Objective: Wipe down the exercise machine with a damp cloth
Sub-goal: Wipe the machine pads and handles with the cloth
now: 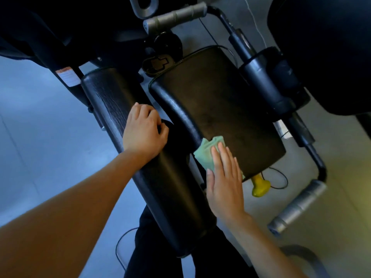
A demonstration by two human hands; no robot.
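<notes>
Right hand (224, 183) flat on the cloth (208, 155), fingers straight and close together, pressing it onto the seat pad (216, 101) at its near left corner. Pale green cloth, bunched up, poking out past the fingertips and hanging a bit over the pad's left edge. Left hand (143, 131) resting on the long pad (112, 93) next door, about halfway along, fingers curled loosely over its right edge, gripping or just resting, can't tell. Both pads black, shiny, running side by side with a narrow gap between. Yellow knob (260, 187) sticking out just under the seat pad's near edge, right beside the right hand. Grey taped handle (176, 16) past the far end of the seat, another grey grip (299, 207) off the near right corner, on a black frame tube. Dark trousers visible below the long pad's near end. Pale floor (40, 117) all round.
</notes>
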